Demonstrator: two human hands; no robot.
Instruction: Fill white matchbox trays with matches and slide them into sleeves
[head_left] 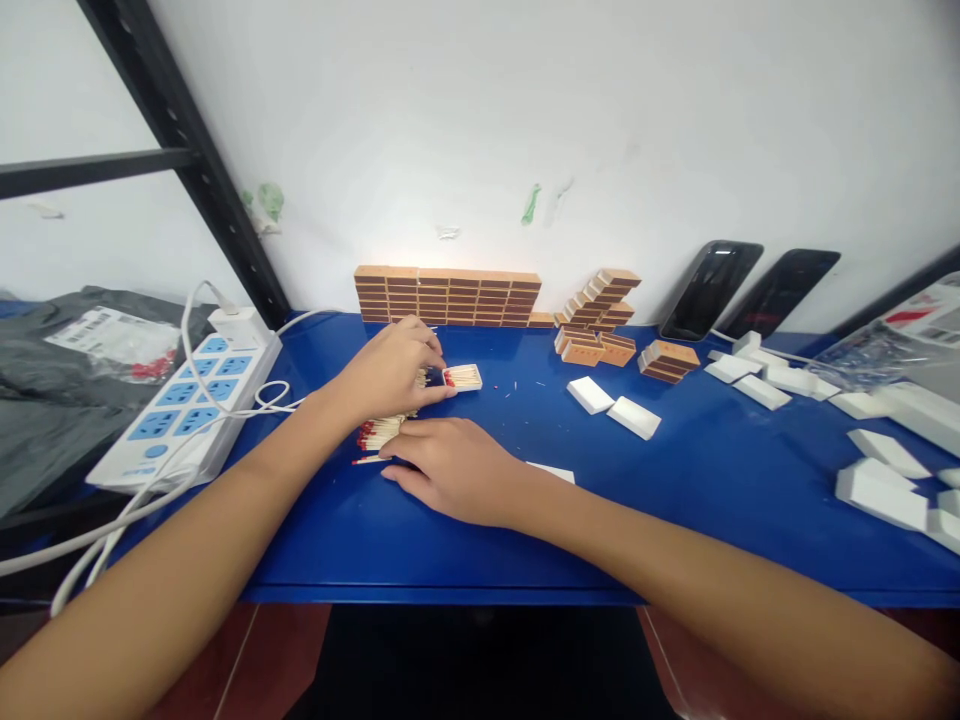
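My left hand (397,368) is curled with its thumb and fingertips at the left end of a small white matchbox tray (465,378), which holds red-tipped matches. Just below it, a loose heap of matches (377,433) lies on the blue table, partly covered by both hands. Over the heap's right side reaches my right hand (454,468), its thumb and forefinger closing around the matches at the near edge. One match (369,461) sticks out left from between those fingertips. The other fingers of this hand are hidden.
Brown matchboxes (450,297) stand stacked along the wall, with more piles (596,320) to their right. White empty trays (634,417) lie right of centre and at far right. Two phones (712,290) lean on the wall. A power strip (187,400) with cables sits left.
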